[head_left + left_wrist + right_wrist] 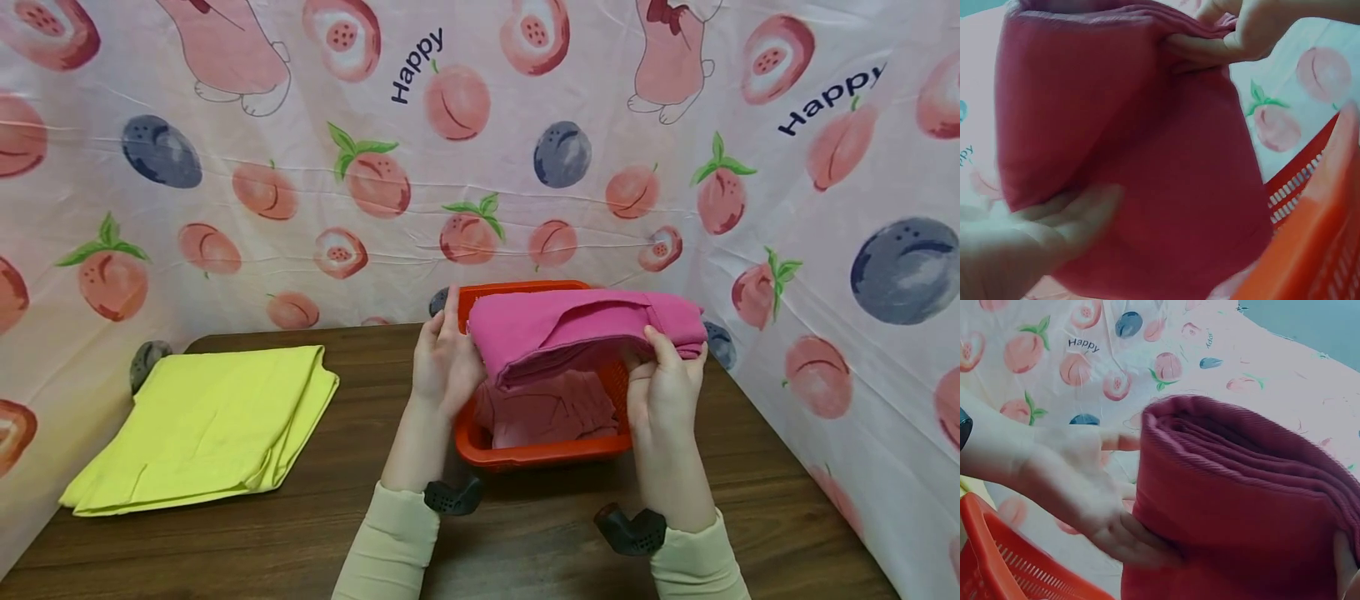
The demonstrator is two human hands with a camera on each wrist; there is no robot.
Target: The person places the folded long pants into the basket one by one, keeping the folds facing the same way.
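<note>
A thick folded pink garment [570,333], with layered edges and a loose flap, is held up over a red plastic basket [543,457]. My right hand [666,387] grips its right end, thumb on top and fingers underneath. At the left end, my left hand [447,367] has its fingers extended; in the left wrist view those fingers [1085,215] lie against the garment's underside. Inside the basket is a duller pink cloth [551,408], partly hidden by the garment above.
On the left of the brown wooden table [360,433] lies a folded yellow cloth [217,425]. Fruit-printed fabric [457,158] hangs behind the table and along both sides. The basket stands near the back edge.
</note>
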